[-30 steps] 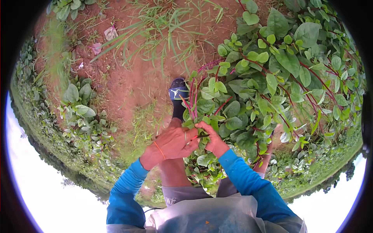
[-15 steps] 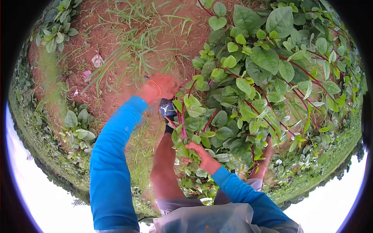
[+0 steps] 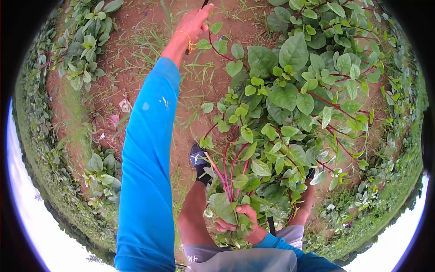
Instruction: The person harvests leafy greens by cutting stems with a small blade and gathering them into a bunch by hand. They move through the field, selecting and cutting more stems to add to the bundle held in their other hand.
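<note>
My left hand (image 3: 194,23) is stretched far forward at the top of the view, closed around a slim dark tool (image 3: 205,4) whose ends show past the fingers and by the wrist. Its thumb side is right at the tip of a red-stemmed vine shoot (image 3: 217,52). Close to my body, my right hand (image 3: 247,223) grips a bunch of cut leafy stems (image 3: 230,179), red-purple with broad green leaves. Their pale cut ends point forward and left. The leafy vine plant (image 3: 285,97) spreads in front of and beside the bunch.
Reddish soil (image 3: 131,59) with grass tufts lies to the left and ahead. More leafy plants (image 3: 84,50) grow at the left. My shod foot (image 3: 198,156) stands beside the vine. Pale litter (image 3: 125,105) lies on the soil.
My left hand has moved forward from beside the bunch to the far vine shoot. My right hand has drawn the bunch back towards my body. The view has shifted forward.
</note>
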### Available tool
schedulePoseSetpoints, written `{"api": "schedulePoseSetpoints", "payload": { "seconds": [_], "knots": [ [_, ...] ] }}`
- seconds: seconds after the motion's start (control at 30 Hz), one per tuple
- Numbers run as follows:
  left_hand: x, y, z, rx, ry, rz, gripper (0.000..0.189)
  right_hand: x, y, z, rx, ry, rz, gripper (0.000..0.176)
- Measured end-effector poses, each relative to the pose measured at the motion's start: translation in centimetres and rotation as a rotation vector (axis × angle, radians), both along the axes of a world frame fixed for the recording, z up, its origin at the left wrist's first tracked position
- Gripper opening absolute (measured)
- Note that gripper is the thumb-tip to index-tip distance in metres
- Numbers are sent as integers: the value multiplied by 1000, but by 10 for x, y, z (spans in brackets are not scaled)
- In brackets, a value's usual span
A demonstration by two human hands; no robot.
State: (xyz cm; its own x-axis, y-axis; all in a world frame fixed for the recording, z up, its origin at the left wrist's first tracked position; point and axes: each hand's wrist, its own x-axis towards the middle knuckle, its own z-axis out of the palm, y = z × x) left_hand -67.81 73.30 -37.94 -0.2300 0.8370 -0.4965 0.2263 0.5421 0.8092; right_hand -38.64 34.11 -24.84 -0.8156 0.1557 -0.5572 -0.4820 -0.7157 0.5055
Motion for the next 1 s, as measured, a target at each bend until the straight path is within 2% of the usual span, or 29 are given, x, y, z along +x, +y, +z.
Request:
{"api": "schedulePoseSetpoints", "payload": {
  "seconds": [0.03,0.1,0.13,0.2,0.23,0.3,0.33,0.4,0.43,0.5,0.53,0.6,0.63,0.73,0.8,0.87,0.93,1.0],
  "knots": [
    [2,12,-13,3,4,-3,58,-6,3,-2,6,-22,-85,41],
    [2,26,-53,-28,142,-245,56,-18,21,-8,33,-77,-119,39],
    [7,25,-57,-29,145,-252,56,-24,28,-12,66,-126,-134,37],
    [14,22,-60,112,379,-258,51,-33,42,-19,100,-201,-137,30],
    [15,21,-59,109,379,-264,51,-36,43,-21,96,-201,-142,30],
    [11,15,-57,215,678,-21,42,-39,42,-25,27,-184,-218,33],
    [2,13,-76,203,680,-19,42,-42,43,-24,13,-187,-212,33],
    [-21,11,-128,182,660,-29,34,-45,38,-22,9,-187,-195,33],
    [-27,6,-130,175,657,-28,34,-46,37,-22,18,-187,-185,32],
    [-35,1,-132,-94,-32,-132,32,-49,36,-20,-11,-196,-166,32],
    [-27,-5,-121,-100,-34,-133,32,-51,35,-19,-38,-204,-148,31],
    [-2,-21,-91,13,-469,-18,25,-52,34,-22,-24,-224,-149,30],
    [8,-23,-72,13,-471,-16,25,-53,35,-26,-5,-242,-151,30],
    [24,-40,-34,-40,-355,-97,18,-54,43,-41,-2,-260,-219,30],
    [28,-53,-21,94,-132,-219,20,-55,55,-53,-24,-257,-257,27],
    [41,-98,-13,296,25,-244,12,-58,64,-74,14,-227,-310,23],
    [54,-150,11,105,18,-358,12,-66,80,-88,43,-240,-311,24],
    [67,-196,40,207,93,-483,19,-77,94,-106,79,-254,-309,27]
  ]
}}
